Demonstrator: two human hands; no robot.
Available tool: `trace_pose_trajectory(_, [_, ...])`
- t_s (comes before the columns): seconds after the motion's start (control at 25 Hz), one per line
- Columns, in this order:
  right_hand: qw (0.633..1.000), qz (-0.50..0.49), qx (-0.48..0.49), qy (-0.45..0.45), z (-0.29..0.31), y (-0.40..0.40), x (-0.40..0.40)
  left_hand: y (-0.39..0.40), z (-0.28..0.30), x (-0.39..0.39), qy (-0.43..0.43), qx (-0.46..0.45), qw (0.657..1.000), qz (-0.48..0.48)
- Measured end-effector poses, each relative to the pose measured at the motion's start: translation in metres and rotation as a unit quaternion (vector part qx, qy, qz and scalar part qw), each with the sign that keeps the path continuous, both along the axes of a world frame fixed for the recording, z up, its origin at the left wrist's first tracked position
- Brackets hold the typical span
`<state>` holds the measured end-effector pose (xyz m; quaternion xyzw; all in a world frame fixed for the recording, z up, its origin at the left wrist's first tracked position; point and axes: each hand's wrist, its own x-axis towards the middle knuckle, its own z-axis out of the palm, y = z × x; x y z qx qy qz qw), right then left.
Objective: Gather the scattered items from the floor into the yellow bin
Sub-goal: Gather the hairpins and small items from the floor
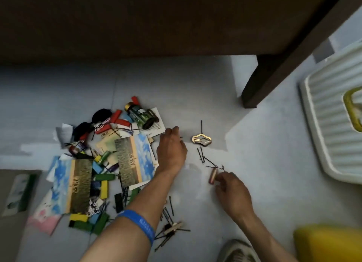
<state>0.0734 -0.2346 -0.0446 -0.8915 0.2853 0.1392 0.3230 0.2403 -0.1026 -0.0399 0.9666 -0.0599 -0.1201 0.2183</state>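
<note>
A heap of scattered items (101, 163) lies on the grey floor at the left: cards, coloured blocks, a green bottle (141, 114) and several black hairpins. My left hand (171, 148) hovers at the heap's right edge, fingers curled and pinching a thin black hairpin. My right hand (231, 191) pinches a small pink and tan clip (213, 175) lying on the floor. A gold hair clip (202, 140) sits between the hands, with more black hairpins (209, 161) below it. The yellow bin (329, 242) shows blurred at the bottom right corner.
A dark wooden furniture leg (260, 81) stands behind the hands. At the right edge lies a white ribbed tray (329, 124). My shoe (237, 252) is at the bottom. More hairpins and a clip (172, 227) lie near my left forearm.
</note>
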Motion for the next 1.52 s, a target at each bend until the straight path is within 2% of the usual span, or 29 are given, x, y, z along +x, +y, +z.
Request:
trace_pose_trajectory(0.16, [0.996,-0.015,-0.036,-0.080,0.006,0.000,0.017,0.007,-0.017,0.005,-0.025,0.144,0.986,-0.079])
trace_pose_trajectory(0.24, [0.992,-0.001,-0.037,-0.123,0.010,-0.001,0.049,0.010,-0.020,0.000,-0.020,0.179,0.975,-0.128])
trace_pose_trajectory(0.32, [0.989,0.048,-0.053,-0.127,0.012,0.001,0.084,0.010,-0.017,-0.007,-0.008,0.168,0.975,-0.142])
trace_pose_trajectory(0.44, [0.978,0.148,-0.134,-0.063,0.005,0.003,0.118,0.017,-0.004,-0.016,0.041,-0.020,0.999,-0.027])
trace_pose_trajectory(0.56, [0.980,0.122,-0.147,-0.059,-0.002,0.001,0.122,0.018,0.007,-0.024,0.106,-0.190,0.974,0.063])
trace_pose_trajectory(0.6, [0.985,0.094,-0.120,-0.080,-0.002,0.001,0.120,0.015,0.010,-0.027,0.150,-0.250,0.950,0.111])
trace_pose_trajectory(0.68, [0.993,0.013,-0.031,-0.112,-0.002,-0.005,0.112,0.006,0.011,-0.030,0.240,-0.369,0.866,0.237])
trace_pose_trajectory(0.72, [0.992,-0.051,0.034,-0.114,0.000,-0.008,0.106,0.002,0.010,-0.034,0.269,-0.396,0.830,0.286])
trace_pose_trajectory(0.76, [0.981,-0.124,0.091,-0.119,0.001,-0.014,0.097,-0.002,0.008,-0.038,0.283,-0.397,0.814,0.316])
trace_pose_trajectory(0.8, [0.965,-0.195,0.119,-0.131,0.002,-0.023,0.086,-0.006,0.007,-0.042,0.283,-0.372,0.823,0.322])
trace_pose_trajectory(0.92, [0.940,-0.291,0.126,-0.127,0.003,-0.039,0.051,-0.021,0.006,-0.047,0.226,-0.195,0.932,0.208])
trace_pose_trajectory(0.96, [0.948,-0.281,0.102,-0.109,0.003,-0.041,0.041,-0.028,0.002,-0.048,0.192,-0.128,0.962,0.145])
trace_pose_trajectory(1.04, [0.975,-0.203,-0.002,-0.093,0.000,-0.040,0.025,-0.042,-0.007,-0.051,0.106,-0.040,0.993,0.034])
trace_pose_trajectory(1.12, [0.981,-0.147,-0.078,-0.103,0.000,-0.032,0.017,-0.050,-0.009,-0.051,0.034,0.009,0.999,-0.032])
trace_pose_trajectory(1.24, [0.987,-0.103,-0.100,-0.079,0.001,-0.011,0.010,-0.046,-0.012,-0.045,0.017,0.072,0.994,-0.081])
trace_pose_trajectory(1.4, [0.977,0.058,-0.204,-0.034,-0.002,-0.011,0.009,-0.035,-0.012,-0.046,-0.003,0.167,0.957,-0.236])
trace_pose_trajectory(1.48, [0.963,0.114,-0.243,-0.016,-0.001,-0.011,0.011,-0.026,-0.012,-0.044,0.015,0.147,0.964,-0.222])
trace_pose_trajectory(1.52, [0.958,0.131,-0.257,-0.016,0.000,-0.010,0.012,-0.022,-0.011,-0.043,0.031,0.103,0.978,-0.177])
